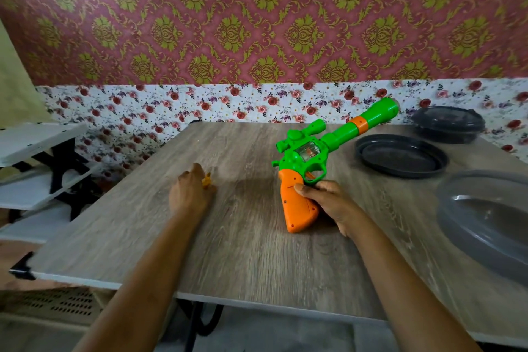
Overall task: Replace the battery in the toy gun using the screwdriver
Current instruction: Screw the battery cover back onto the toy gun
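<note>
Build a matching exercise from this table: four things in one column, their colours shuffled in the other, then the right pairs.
Things:
1. toy gun grip
2. toy gun barrel
3. shallow round tray
4. domed lid at the right edge

Colours:
A. black
B. see-through grey
C. orange
D. mainly green

Pairs: 1-C, 2-D, 3-A, 4-B
</note>
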Available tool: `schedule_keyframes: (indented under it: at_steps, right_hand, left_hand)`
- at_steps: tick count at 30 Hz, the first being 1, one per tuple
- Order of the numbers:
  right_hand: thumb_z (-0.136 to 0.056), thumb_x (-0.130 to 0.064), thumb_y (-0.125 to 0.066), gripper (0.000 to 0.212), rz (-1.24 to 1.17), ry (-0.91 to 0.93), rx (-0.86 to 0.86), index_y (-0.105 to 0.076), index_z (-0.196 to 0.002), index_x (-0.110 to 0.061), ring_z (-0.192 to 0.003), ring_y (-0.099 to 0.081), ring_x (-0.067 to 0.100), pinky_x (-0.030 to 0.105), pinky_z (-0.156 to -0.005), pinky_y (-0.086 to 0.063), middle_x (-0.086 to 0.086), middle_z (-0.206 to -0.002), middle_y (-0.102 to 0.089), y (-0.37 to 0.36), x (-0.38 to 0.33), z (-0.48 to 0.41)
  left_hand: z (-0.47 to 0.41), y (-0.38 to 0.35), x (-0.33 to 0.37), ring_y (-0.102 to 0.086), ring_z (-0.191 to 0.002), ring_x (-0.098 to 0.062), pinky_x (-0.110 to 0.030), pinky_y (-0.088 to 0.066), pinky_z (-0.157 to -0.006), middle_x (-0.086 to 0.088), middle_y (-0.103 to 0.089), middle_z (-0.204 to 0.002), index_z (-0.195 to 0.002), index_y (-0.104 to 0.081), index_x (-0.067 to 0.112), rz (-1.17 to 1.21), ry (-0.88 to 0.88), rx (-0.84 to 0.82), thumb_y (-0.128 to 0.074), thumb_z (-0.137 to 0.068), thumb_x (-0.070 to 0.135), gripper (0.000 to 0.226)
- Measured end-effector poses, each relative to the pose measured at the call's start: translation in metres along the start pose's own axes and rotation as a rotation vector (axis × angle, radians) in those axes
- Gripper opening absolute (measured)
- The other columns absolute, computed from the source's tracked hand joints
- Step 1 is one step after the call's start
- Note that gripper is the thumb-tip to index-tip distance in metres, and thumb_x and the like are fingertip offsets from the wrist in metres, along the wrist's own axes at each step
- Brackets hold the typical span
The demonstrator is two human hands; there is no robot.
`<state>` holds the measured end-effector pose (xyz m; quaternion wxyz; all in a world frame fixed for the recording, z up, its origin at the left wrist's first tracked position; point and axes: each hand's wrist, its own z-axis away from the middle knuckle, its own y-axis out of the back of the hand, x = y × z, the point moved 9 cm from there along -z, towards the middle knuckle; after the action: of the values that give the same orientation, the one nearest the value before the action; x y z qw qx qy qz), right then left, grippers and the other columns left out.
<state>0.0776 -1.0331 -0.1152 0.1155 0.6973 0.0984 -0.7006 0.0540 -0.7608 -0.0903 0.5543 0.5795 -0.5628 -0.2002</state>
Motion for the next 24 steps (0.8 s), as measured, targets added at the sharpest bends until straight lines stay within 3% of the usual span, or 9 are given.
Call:
schedule_keyframes:
  at_steps: [5,14,22,24]
  right_hand:
    - [-0.087,-0.017,-0.061,0.003,0.004,0.010,0.008,-0.062,-0.084,-0.017,-0.075,-0.057,0.005,0.011,-0.060,-0.046,-0.005,-0.083,-0.063,-0.001,-0.002,0.003]
    - [-0.085,-0.012,-0.062,0.007,-0.004,0.013,0.047,-0.062,-0.081,-0.016,-0.066,-0.060,-0.001,0.006,-0.055,-0.045,-0.005,-0.079,-0.063,-0.002,-0.005,0.008]
    - [-0.082,-0.006,-0.065,0.013,0.026,-0.062,0.060,-0.060,-0.074,-0.015,-0.049,-0.058,-0.007,0.007,-0.049,-0.044,-0.011,-0.062,-0.064,-0.007,-0.005,0.001]
    - [-0.082,-0.006,-0.065,0.012,0.031,-0.081,0.058,-0.060,-0.076,-0.015,-0.054,-0.059,-0.003,0.007,-0.049,-0.045,-0.006,-0.070,-0.063,-0.011,-0.004,-0.003]
  left_hand:
    - [-0.001,0.000,-0.001,-0.052,-0.078,-0.025,-0.036,-0.045,-0.060,-0.016,-0.057,-0.100,-0.103,-0.053,0.008,-0.003,0.002,-0.006,-0.058,-0.089,0.023,0.021]
    - [0.001,0.001,-0.005,-0.059,-0.090,-0.033,-0.037,-0.048,-0.065,-0.016,-0.059,-0.103,-0.107,-0.053,0.007,-0.004,0.031,-0.016,-0.058,-0.089,0.022,0.024]
    - [0.000,0.001,-0.005,-0.057,-0.083,-0.028,-0.035,-0.049,-0.064,-0.014,-0.058,-0.098,-0.103,-0.055,0.005,-0.013,0.029,-0.033,-0.055,-0.091,0.021,0.020]
    - [-0.001,0.000,-0.004,-0.053,-0.076,-0.024,-0.034,-0.045,-0.061,-0.011,-0.054,-0.092,-0.100,-0.058,0.003,-0.048,0.021,-0.045,-0.054,-0.092,0.023,0.021]
